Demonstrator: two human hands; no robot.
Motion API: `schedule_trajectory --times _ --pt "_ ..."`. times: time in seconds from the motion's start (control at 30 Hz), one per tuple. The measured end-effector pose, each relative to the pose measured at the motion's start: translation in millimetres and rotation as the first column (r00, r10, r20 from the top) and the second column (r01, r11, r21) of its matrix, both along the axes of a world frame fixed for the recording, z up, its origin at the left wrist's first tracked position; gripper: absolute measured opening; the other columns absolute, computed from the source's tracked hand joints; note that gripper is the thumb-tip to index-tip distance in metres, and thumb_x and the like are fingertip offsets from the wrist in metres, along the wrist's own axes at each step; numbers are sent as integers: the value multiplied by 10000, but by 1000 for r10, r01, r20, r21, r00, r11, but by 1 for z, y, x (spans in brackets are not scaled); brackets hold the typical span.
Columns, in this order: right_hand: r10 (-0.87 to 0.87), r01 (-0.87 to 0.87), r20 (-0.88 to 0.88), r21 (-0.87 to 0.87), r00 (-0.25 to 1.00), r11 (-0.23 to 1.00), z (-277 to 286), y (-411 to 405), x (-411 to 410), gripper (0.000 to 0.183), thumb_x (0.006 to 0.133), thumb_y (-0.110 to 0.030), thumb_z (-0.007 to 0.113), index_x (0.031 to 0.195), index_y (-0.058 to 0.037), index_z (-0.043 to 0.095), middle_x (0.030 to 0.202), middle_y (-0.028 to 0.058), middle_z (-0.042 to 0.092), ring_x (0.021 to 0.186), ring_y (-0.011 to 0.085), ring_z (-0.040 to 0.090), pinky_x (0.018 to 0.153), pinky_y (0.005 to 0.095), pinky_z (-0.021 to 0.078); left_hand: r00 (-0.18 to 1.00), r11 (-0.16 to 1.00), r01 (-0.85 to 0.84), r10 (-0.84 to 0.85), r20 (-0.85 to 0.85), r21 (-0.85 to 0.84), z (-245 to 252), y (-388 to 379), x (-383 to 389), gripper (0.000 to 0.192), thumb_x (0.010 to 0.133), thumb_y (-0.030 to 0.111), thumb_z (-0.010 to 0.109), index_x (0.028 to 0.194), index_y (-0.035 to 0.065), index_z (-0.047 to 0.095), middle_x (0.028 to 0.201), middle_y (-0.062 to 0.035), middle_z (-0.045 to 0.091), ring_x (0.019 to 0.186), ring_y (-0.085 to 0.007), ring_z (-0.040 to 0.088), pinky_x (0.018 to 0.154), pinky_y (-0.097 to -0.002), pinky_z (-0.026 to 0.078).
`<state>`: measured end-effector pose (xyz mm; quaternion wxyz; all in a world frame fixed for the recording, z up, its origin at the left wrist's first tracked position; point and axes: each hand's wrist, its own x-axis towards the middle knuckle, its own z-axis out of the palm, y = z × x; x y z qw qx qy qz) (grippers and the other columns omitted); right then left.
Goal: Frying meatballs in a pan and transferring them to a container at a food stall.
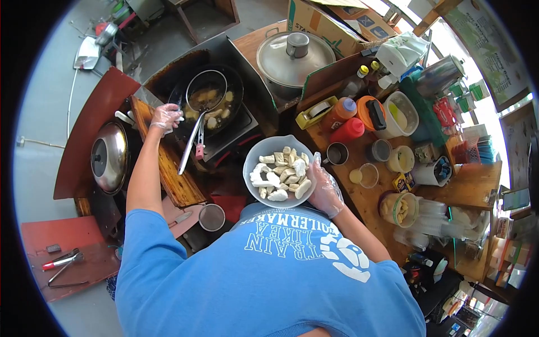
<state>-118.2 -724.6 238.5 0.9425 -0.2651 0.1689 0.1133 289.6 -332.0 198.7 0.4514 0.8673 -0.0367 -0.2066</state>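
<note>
My right hand [326, 187], in a clear plastic glove, grips the right side of a translucent plastic bowl [251, 162]. Pale, floury food pieces [286, 175] fill the bowl's bottom. At the left rim of a dark wok [236, 86] is my gloved left hand [167, 118], fingers curled; a small whitish bit shows at its fingertips, and whether it is held is unclear. Several pieces of food [214, 113] lie in oil in the wok. Across the wok rests a round mesh strainer [206, 110], its long handle pointing towards me, with pink-ended tongs [199, 149] beside it.
A metal guard [252, 71] stands around the stove. Beyond it sits a large lidded pot [273, 57]. Squeeze bottles [347, 129], a metal cup [337, 153] and several tubs crowd the wooden counter [358, 198] at right. At left are a wooden board [168, 168] and a domed lid [109, 158].
</note>
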Motion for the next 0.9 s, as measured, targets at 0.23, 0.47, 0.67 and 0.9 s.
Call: schedule_trajectory --times 0.23,0.47,0.67,0.9 --pt "-31 31 0 -30 1000 999 -3 -3 -3 648 1038 -477 395 1477 -14 284 1461 190 425 1314 319 485 1110 442 407 997 956 72 -66 27 -283 4 4 8 398 802 45 790 1163 -10 630 934 -86 692 752 -141 668 712 -270 572" --pt "-55 55 -5 -1 998 998 -9 -4 -1 644 1035 -469 417 1476 -16 292 1469 180 421 1316 322 481 1116 444 398 971 967 234 -237 13 104 8 -1 -4 222 783 28 742 994 -29 706 781 -89 696 625 -140 660 581 -290 556" --pt "-64 63 14 27 998 998 -12 -4 4 631 1033 -459 429 1478 -32 296 1481 173 413 1334 323 462 1123 447 388 827 729 367 -540 155 577 8 -15 -17 197 805 170 724 948 35 741 897 -124 737 816 -256 706 782 -371 555" --pt "-65 65 8 -1 998 998 -3 -4 13 623 1034 -462 426 1468 -30 312 1470 173 429 1320 315 480 1120 446 392 676 352 256 -731 93 900 33 -34 -31 191 847 238 636 889 85 742 928 -158 713 897 -336 675 852 -441 529"
